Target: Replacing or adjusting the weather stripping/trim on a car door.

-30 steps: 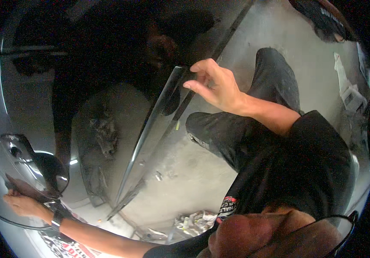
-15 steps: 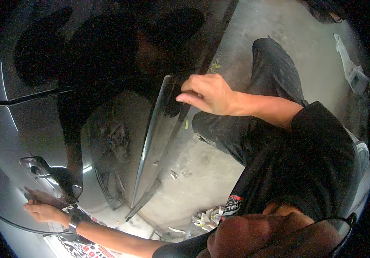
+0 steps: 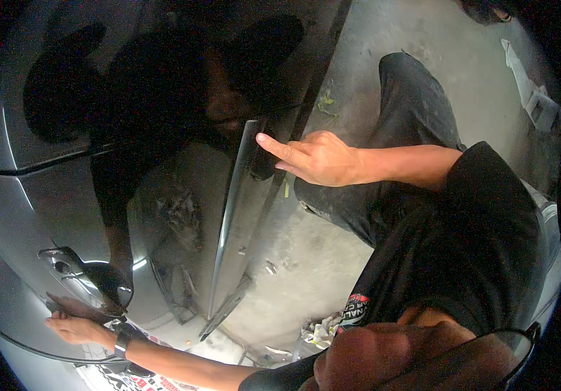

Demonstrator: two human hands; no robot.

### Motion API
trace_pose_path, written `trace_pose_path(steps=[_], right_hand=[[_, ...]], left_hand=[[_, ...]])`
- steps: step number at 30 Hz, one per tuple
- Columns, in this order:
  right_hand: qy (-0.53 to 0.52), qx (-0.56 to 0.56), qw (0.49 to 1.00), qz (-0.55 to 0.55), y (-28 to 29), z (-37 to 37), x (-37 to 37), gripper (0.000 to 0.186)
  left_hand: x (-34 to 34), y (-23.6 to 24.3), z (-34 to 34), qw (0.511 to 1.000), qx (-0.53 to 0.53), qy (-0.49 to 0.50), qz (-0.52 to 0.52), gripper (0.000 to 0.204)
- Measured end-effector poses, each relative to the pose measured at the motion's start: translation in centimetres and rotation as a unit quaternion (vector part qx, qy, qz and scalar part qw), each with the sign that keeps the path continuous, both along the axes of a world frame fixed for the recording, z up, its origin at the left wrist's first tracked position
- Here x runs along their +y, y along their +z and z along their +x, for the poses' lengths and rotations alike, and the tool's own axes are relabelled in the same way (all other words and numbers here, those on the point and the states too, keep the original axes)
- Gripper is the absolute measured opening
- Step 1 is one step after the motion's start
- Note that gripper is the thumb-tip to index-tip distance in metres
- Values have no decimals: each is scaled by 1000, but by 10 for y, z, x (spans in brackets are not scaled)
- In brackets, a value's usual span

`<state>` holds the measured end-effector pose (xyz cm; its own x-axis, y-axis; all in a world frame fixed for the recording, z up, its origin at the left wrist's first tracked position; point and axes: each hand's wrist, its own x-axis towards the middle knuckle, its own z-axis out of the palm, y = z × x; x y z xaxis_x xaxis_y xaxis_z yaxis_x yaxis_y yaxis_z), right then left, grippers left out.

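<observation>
Before me is a glossy dark car door point(image 3: 163, 169), with dark reflections across it. My right hand point(image 3: 323, 158) is over the door's lower part with its index finger stretched out and the other fingers curled, holding nothing. Its fingertip is at the upper end of a long raised trim strip point(image 3: 230, 195), touching it or very close. At the lower left, my left hand point(image 3: 78, 329) rests against the door panel with loosely bent fingers, and nothing shows in it. A door handle point(image 3: 85, 277) sits just above that hand.
My bent legs point(image 3: 414, 98) are on the grey concrete floor point(image 3: 293, 241) beside the door. Crumpled paper point(image 3: 323, 329) lies near my shirt, and printed sheets point(image 3: 140, 381) lie below my left forearm. A pale object point(image 3: 541, 111) stands at the far right.
My right index finger has straightened from a curled hand and reaches left toward the trim strip. My left hand stays by the door handle; the view has shifted slightly.
</observation>
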<state>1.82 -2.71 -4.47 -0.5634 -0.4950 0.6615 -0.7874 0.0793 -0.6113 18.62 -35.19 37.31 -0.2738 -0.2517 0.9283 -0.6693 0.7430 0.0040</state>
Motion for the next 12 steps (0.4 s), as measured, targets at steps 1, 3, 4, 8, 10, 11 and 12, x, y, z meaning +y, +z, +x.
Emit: trace_pose_path(steps=[1,3,4,8,10,11,12], right_hand=[[-2,-5,1000,7,-1,1,0,79],[-4,-13,1000,12,-3,3,1,79],[0,-22,1000,13,-4,4,1,79],[17,-36,999,35,-5,3,0,78],[31,-37,998,27,-4,4,-2,79],[41,-42,996,61,-3,4,-3,79],[47,-51,995,75,-2,6,-2,81]], left_hand=[[0,0,0,999,23,0,25,60],[-1,-1,1,1000,13,-17,8,59],[-1,-1,1,997,43,-22,53,59],[-1,-3,4,998,31,-23,51,59],[0,-3,7,1000,10,-11,21,57],[-2,0,6,998,40,-10,40,56],[-3,-2,8,997,51,-5,58,57]])
